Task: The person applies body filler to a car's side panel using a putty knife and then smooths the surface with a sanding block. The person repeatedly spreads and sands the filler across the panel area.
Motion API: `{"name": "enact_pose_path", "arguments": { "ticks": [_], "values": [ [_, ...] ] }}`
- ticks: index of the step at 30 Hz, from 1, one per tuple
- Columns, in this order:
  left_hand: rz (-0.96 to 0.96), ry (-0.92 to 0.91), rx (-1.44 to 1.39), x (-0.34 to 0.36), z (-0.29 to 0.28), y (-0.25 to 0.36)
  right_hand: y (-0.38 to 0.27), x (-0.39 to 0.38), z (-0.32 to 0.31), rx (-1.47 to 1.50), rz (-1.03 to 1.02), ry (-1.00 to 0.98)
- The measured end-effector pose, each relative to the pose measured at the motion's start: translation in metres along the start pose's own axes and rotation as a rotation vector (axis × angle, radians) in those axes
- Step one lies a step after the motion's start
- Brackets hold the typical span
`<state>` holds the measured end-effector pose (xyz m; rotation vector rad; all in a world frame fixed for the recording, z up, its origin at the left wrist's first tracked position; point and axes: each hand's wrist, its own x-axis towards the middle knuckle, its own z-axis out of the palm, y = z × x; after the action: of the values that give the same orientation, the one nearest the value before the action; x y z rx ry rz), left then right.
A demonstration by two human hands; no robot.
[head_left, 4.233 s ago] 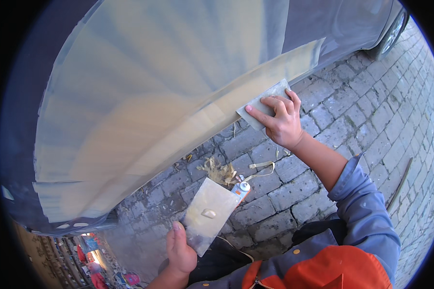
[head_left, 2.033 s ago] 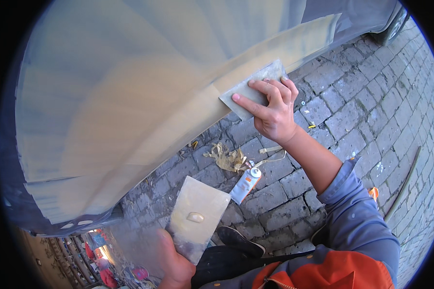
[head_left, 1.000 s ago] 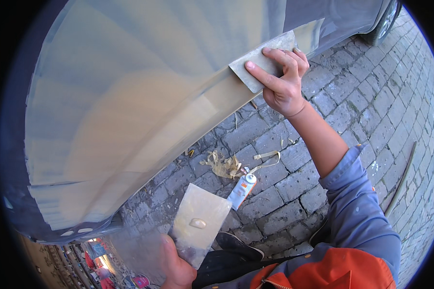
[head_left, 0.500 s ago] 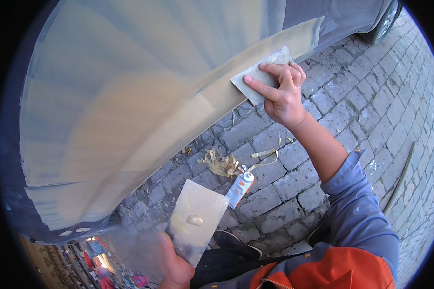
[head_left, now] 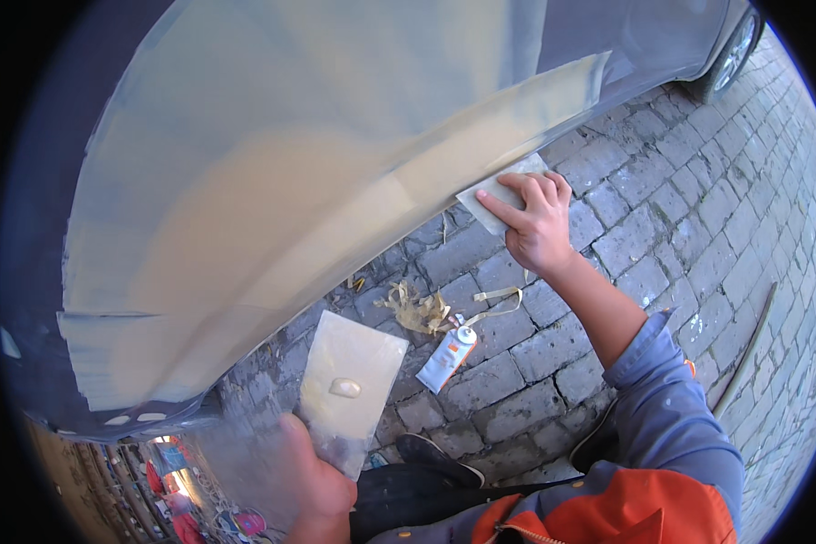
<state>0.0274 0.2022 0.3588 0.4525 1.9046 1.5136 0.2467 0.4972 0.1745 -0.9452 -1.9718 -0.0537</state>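
On my feed the right hand (head_left: 539,231) has come down the car panel (head_left: 272,181) over the last half second: the flat spreader (head_left: 497,191) lay across the cream strip above the sill's lower border, and now only its far edge meets that border in my view, most of the blade lying out over the paving (head_left: 598,335). From up here I can't tell whether the blade touches the panel. The right grip is clamped on the spreader, fingertips splayed on its upper face, thumb out of sight. The left hand (head_left: 322,480) has brought its plate (head_left: 358,354) up and a little to the left. That grip is clamped as well, thumb along the near side, fingers hidden. The beige blob (head_left: 344,388) rides near the plate's middle, where I saw it before. Because of that shift, I now see bare stones between the plate and the white-and-orange tube (head_left: 448,357), whose lower end was close against the plate's corner. The tube itself lies as it did, below the crumpled tape (head_left: 415,308) and the bent pale strip (head_left: 506,295).
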Motion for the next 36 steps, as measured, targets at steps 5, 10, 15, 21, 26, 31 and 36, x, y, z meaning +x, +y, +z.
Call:
{"name": "enact_pose_path", "arguments": {
  "ticks": [5, 10, 15, 21, 26, 31, 36],
  "values": [
    [0.387, -0.072, 0.245, 0.003, 0.012, 0.014, -0.116, 0.029, -0.040, 1.043, 0.661, 0.085],
    [0.638, -0.142, 0.395, 0.010, 0.004, 0.012, -0.181, 0.032, -0.086, 1.260, 0.364, -0.169],
    [0.743, -0.117, 0.473, 0.012, 0.000, 0.008, -0.212, 0.020, -0.083, 1.156, 0.176, -0.130],
    [0.792, -0.115, 0.529, 0.012, 0.003, 0.014, -0.235, 0.017, -0.080, 1.189, 0.220, -0.156],
    [0.788, -0.097, 0.634, 0.016, -0.006, 0.011, -0.224, 0.026, -0.085, 1.534, 0.565, -0.515],
    [0.538, 0.114, 0.367, 0.014, -0.015, 0.005, -0.180, 0.024, -0.055, 1.709, 1.334, -0.309],
    [0.367, -0.036, 0.499, -0.007, -0.034, 0.012, -0.126, 0.011, -0.006, 0.638, 0.163, 0.078]
  ]
}}
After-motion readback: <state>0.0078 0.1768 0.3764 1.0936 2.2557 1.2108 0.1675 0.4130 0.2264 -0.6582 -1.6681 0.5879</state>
